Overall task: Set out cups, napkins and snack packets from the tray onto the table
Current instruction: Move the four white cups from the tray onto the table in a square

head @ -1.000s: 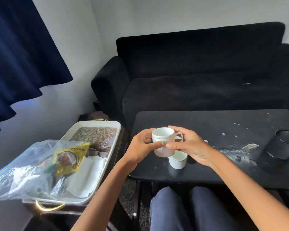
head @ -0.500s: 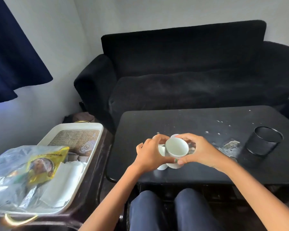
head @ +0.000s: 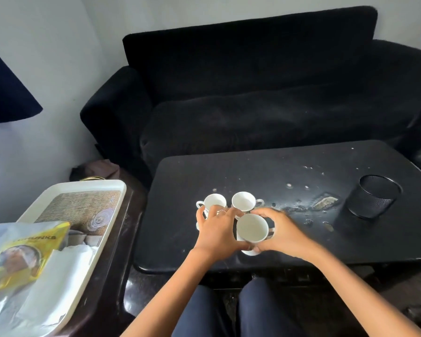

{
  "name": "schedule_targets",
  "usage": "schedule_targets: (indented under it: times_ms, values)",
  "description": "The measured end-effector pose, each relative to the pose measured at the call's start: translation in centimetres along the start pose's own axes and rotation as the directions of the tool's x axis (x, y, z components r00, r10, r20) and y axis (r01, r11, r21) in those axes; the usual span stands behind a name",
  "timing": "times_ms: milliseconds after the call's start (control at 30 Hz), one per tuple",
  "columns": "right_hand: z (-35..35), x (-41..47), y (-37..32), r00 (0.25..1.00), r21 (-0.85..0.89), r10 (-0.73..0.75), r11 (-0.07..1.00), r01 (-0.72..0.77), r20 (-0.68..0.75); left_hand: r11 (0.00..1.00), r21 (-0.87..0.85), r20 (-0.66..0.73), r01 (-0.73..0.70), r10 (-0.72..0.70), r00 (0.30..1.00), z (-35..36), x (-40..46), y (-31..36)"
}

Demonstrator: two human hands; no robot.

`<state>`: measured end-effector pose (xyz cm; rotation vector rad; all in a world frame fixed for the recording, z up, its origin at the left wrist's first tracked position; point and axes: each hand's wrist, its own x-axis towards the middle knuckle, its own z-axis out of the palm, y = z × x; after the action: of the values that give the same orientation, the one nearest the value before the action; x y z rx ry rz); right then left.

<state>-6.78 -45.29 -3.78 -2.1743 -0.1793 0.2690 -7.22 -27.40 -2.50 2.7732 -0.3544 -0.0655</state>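
A white cup (head: 252,228) is held between my two hands just above the near part of the black table (head: 229,171), its mouth tipped toward me. My right hand (head: 283,233) wraps its right side. My left hand (head: 215,231) touches its left side and base. Two more white cups (head: 213,201) (head: 243,201) stand upright just behind my fingers. Part of another cup (head: 249,252) shows beneath the held one. On the left, the white tray (head: 120,190) holds white napkins (head: 66,263) and a yellow snack packet (head: 27,249) inside a clear bag.
A black mesh pot (head: 373,199) stands on the table's right side, with crumbs and a chipped patch (head: 325,203) beside it. A black sofa (head: 253,98) runs behind the table. The tray rests on a dark side table (head: 122,251) to my left. My knees are under the table's edge.
The held cup came down from chest height and tipped toward me, ending among the other cups on the table. My view moved closer and looks further down.
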Motion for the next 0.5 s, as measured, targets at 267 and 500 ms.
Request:
schedule_targets:
  times_ms: [267, 500]
  values:
    - [1.2, 0.8, 1.1, 0.997, -0.093, 0.021, 0.995, -0.029, -0.081, 0.997, 0.082, 0.018, 0.004, -0.005, 1.000, 1.6, 1.1, -0.5]
    - [1.9, 1.6, 1.5, 0.996, -0.099, 0.061, 0.993, -0.068, -0.072, 0.996, 0.090, 0.035, 0.011, -0.015, 0.999, 2.3, 1.8, -1.1]
